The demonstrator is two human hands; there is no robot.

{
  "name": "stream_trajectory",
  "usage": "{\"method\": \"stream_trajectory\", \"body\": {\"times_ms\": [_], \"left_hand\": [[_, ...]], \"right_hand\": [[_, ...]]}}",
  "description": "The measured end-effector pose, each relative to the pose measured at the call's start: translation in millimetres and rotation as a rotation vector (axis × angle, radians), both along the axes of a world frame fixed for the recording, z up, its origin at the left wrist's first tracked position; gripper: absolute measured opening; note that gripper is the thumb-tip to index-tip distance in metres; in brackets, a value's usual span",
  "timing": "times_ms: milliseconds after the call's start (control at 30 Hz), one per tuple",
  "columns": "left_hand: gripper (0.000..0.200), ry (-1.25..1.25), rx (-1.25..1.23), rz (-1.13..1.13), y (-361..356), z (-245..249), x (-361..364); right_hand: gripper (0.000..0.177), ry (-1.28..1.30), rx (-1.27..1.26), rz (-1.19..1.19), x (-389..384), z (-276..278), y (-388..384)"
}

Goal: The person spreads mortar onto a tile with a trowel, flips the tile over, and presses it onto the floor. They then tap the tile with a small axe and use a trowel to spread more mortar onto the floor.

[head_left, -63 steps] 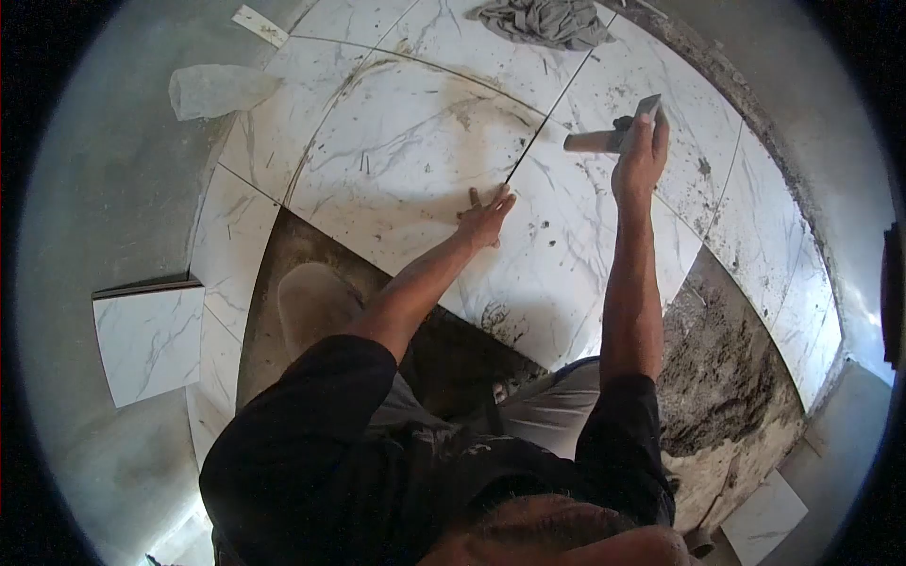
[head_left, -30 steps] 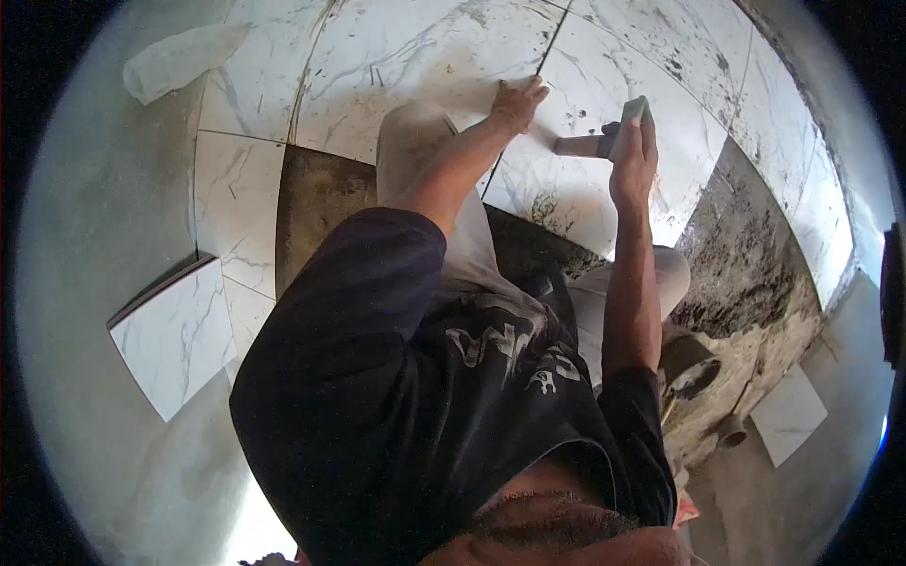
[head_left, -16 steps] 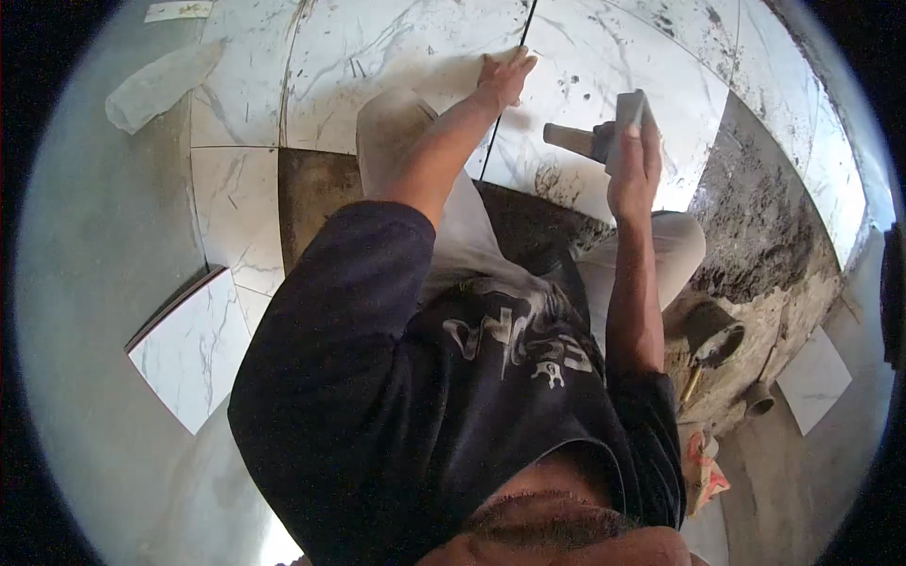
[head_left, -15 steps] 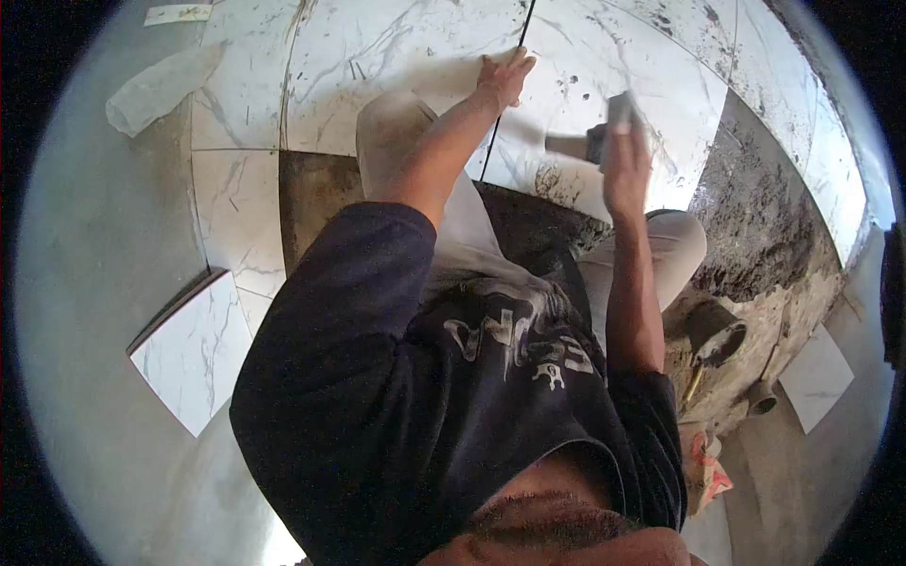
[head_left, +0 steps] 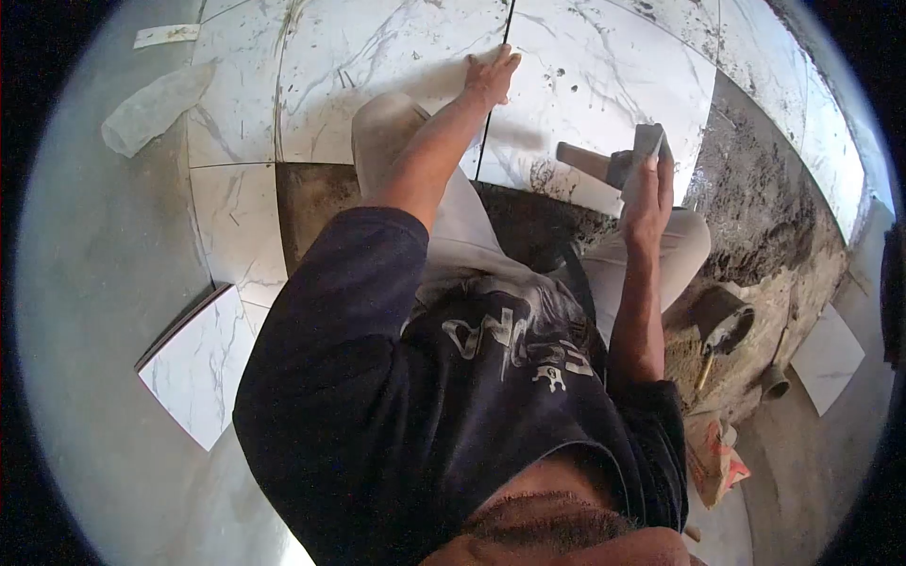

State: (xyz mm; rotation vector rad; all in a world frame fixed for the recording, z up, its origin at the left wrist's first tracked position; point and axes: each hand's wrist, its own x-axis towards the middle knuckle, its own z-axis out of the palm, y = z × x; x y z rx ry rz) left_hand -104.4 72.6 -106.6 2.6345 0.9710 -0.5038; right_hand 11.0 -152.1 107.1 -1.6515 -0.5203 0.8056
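Observation:
My left hand [head_left: 489,75] lies flat, fingers spread, on the dark joint between two white marble floor tiles, the left one [head_left: 377,57] and the right one [head_left: 604,75]. My right hand [head_left: 647,193] is raised above the right tile's near edge and grips the handle of a rubber mallet [head_left: 604,160], whose head points left. I crouch over a bare patch of dark mortar [head_left: 528,217] between my knees.
A loose marble tile [head_left: 200,366] leans on the grey floor at left. Wet mortar bed [head_left: 764,208] lies to the right, with a bucket and trowel [head_left: 725,330], a small cup [head_left: 774,380], a bag [head_left: 713,457] and another loose tile [head_left: 828,358]. A crumpled plastic bag [head_left: 151,99] lies far left.
My right hand with the mallet has dropped and pulled back toward me after a swing near the right tile. My left hand stays pressed on the joint. My head has leaned further forward.

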Motion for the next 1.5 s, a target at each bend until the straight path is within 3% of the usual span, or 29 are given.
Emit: {"method": "stream_trajectory", "body": {"times_ms": [100,200,300,433,533,633,733,767,800,900,967,1000,1167,1233,1333,1400,1500], "left_hand": [[0.097,-0.036,0.039,-0.035,2,-7,4],[0.097,-0.058,0.056,-0.054,0,-7,-1],[0.096,-0.033,0.0,0.029,-2,-6,-2],[0.095,-0.1,-0.027,0.162,-3,-12,-8],[0.093,-0.162,0.006,0.176,-4,-21,-6],[0.091,-0.116,0.015,0.201,-10,-2,-5],[0.087,-0.062,0.034,0.217,-8,-7,0],[0.088,-0.035,-0.012,0.234,-10,3,0],[0.088,-0.009,-0.058,0.252,-10,8,1],[0.088,-0.039,-0.11,0.286,-9,1,-2],[0.09,-0.037,-0.115,0.297,-8,-5,-3],[0.091,-0.042,-0.12,0.305,-9,-10,-5],[0.091,-0.119,-0.087,0.264,0,-48,-9],[0.098,-0.223,-0.049,0.193,2,-63,-12],[0.1,-0.061,-0.135,0.251,-7,-3,-7],[0.094,-0.106,-0.148,0.264,-8,-13,-8],[0.097,-0.183,-0.104,0.211,-3,-20,-10]], "right_hand": [[0.06,-0.114,-0.153,0.021,15,-29,-12],[0.059,-0.002,-0.174,0.053,25,-26,-14],[0.055,-0.023,-0.271,0.228,28,-11,-16],[0.055,0.014,-0.284,0.235,29,-13,-19],[0.054,-0.003,-0.267,0.086,32,-12,-22],[0.053,-0.25,-0.197,-0.026,23,23,-30],[0.053,-0.244,-0.236,-0.034,21,20,-35],[0.055,0.035,-0.419,-0.07,34,-18,-52],[0.053,-0.163,-0.285,-0.036,26,-25,-42],[0.051,-0.084,-0.39,-0.025,29,0,-42],[0.049,0.008,-0.206,-0.06,21,15,-43],[0.049,-0.111,-0.104,-0.095,17,15,-41],[0.05,-0.08,-0.355,-0.019,24,-5,-28],[0.051,-0.106,-0.253,-0.052,20,4,-23],[0.051,-0.164,-0.082,-0.108,12,2,-4],[0.051,-0.135,-0.285,-0.029,15,-8,9],[0.052,-0.199,-0.178,-0.033,17,4,21]]}}
